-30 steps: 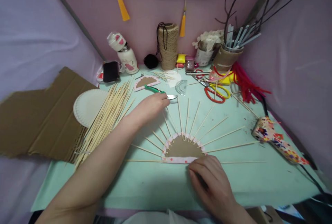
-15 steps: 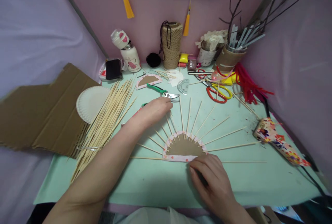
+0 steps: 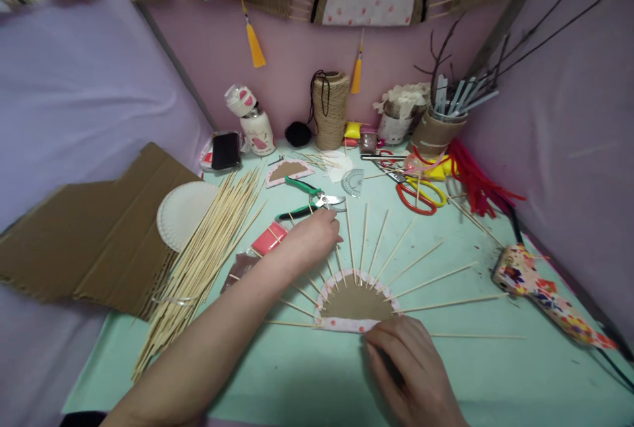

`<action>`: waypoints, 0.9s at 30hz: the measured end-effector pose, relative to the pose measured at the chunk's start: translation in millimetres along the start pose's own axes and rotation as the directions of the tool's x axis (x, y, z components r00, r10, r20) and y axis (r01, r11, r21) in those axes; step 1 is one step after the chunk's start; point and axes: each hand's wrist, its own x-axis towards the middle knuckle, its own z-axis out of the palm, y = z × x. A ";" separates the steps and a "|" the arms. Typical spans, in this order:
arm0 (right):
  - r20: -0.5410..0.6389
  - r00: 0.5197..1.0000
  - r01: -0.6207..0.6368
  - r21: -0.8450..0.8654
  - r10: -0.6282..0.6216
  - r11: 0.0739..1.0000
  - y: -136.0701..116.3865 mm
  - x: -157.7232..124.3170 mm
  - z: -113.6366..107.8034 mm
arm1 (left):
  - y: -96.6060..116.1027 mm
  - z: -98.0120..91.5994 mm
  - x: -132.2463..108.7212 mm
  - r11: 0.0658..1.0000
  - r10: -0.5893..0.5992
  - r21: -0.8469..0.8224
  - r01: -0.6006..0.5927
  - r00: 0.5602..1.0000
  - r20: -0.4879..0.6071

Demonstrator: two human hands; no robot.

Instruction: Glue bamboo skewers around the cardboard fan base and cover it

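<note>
A half-round cardboard piece (image 3: 357, 299) with a pink-dotted fabric edge lies on the table. Thin bamboo sticks (image 3: 375, 239) fan out from its curved side. My left hand (image 3: 317, 237) reaches over the left part of the fan, its curled fingers closed at the upper part of one stick; the fingertips are partly hidden. At the straight edge, right of the middle, my right hand (image 3: 407, 362) is closed with thumb and forefinger on the cardboard piece. Green-handled pruning shears (image 3: 317, 200) lie open just beyond my left hand.
To the left are a bundle of bamboo sticks (image 3: 198, 268), a paper plate (image 3: 184, 214) and corrugated cardboard (image 3: 106, 235). Scissors (image 3: 420, 196) and a protractor (image 3: 352, 183) lie behind the fan. A flower-patterned tool (image 3: 539, 292) with a cord is at right. A twine spool (image 3: 331, 113) stands behind.
The camera view has tilted up, so the table things appear lower. My left hand has drawn slightly back from the shears, exposing more of them. My right hand stays at the cardboard edge.
</note>
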 end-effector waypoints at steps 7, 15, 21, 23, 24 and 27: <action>-0.013 1.000 0.000 0.012 0.000 1.000 -1.3 3.0 -3.0 | 7.5 8.1 -1.1 0.998 -0.061 0.031 0.063 0.996 -0.058; -0.015 1.000 0.008 0.009 -0.008 1.000 -0.7 2.1 -3.1 | 8.3 6.3 -0.3 0.997 -0.078 -0.021 0.077 0.995 -0.063; -0.016 1.000 0.001 0.014 -0.001 1.000 0.7 0.0 0.0 | 7.2 7.5 0.3 0.997 -0.073 -0.042 0.071 0.995 -0.065; -0.026 1.000 0.010 0.016 -0.010 1.000 1.3 -0.3 0.2 | 6.6 9.6 0.3 0.996 -0.074 -0.047 0.071 0.994 -0.076; -0.029 1.000 0.011 0.015 -0.010 1.000 1.5 -0.3 0.0 | 6.5 10.4 0.4 0.996 -0.074 -0.049 0.070 0.994 -0.078; -0.027 1.000 0.011 0.007 -0.011 1.000 1.1 0.1 -1.1 | 6.4 10.9 0.8 0.996 -0.073 -0.047 0.070 0.995 -0.073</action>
